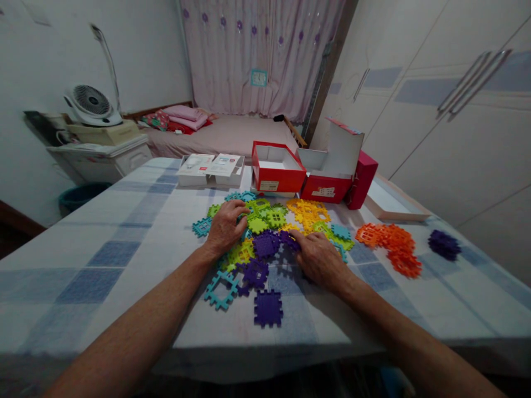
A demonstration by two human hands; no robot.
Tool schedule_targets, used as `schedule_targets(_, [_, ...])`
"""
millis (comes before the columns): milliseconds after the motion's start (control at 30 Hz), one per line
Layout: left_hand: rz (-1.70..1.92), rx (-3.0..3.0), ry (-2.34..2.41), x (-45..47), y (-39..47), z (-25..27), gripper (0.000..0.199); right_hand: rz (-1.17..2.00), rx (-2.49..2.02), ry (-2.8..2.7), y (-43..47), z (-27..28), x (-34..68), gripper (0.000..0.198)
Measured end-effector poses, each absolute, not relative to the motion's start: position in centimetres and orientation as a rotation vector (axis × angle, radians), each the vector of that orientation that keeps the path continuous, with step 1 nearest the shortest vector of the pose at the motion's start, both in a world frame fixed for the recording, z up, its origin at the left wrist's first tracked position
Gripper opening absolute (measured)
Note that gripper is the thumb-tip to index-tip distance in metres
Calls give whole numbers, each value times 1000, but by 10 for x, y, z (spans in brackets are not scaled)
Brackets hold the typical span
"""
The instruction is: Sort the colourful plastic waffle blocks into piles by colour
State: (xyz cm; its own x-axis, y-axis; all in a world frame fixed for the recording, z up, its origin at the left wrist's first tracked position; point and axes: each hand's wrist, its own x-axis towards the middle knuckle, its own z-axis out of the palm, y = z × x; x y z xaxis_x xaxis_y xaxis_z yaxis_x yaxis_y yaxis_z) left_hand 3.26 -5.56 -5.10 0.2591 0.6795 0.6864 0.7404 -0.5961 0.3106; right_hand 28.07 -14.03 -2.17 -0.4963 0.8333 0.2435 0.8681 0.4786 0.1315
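Note:
A heap of toothed plastic building tiles in several colours lies in the middle of the table. My left hand [227,225] rests on its left part, fingers bent and thumb apart, near green tiles [258,224] and a teal tile [202,226]. What lies under its fingertips is partly hidden. At the heap's right side my right hand [319,255] pinches a dark purple tile [289,241] by its edge. More purple tiles [265,245] lie just left of it. Yellow tiles [309,213] are behind the right hand. Nearer me lie a square purple tile [268,308] and a teal frame tile [221,289].
Orange tiles [390,243] and a purple stack [444,245] sit apart on the right. Along the back stand a white box [193,179], an open red box [279,178], another red box [327,188] and a shallow box lid [394,207]. A checked cloth [124,221] covers the table.

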Motion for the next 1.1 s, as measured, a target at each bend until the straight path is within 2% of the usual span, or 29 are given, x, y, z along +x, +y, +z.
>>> schedule_targets(133, [-1262,-2442,-1381,33,-55,-51,18,-358,-1539,-2488,-134,-26,284,22])
schedule_targets(300, [-1258,-2440,-1391,34,-56,-52,18,-423,-1500,-2426,-131,-28,286,14])
schedule_targets(400, [-1242,-2449,-1394,34,-56,-52,18,-256,-1431,-2364,-130,-22,288,14])
schedule_targets(600, [-1244,-2468,-1405,35,-58,-49,18,305,-1273,-2283,-127,-7,270,20])
schedule_targets(800, [-1233,-2453,-1409,35,-58,-48,18,351,-1264,-2507,-119,-17,251,25])
schedule_targets(1000, [-1213,-2458,-1415,35,-59,-47,17,352,-1158,-2381,-123,-21,253,9])
schedule_targets(1100, [-1230,-2458,-1416,36,-60,-47,17,401,-1128,-2353,-127,-25,250,10])
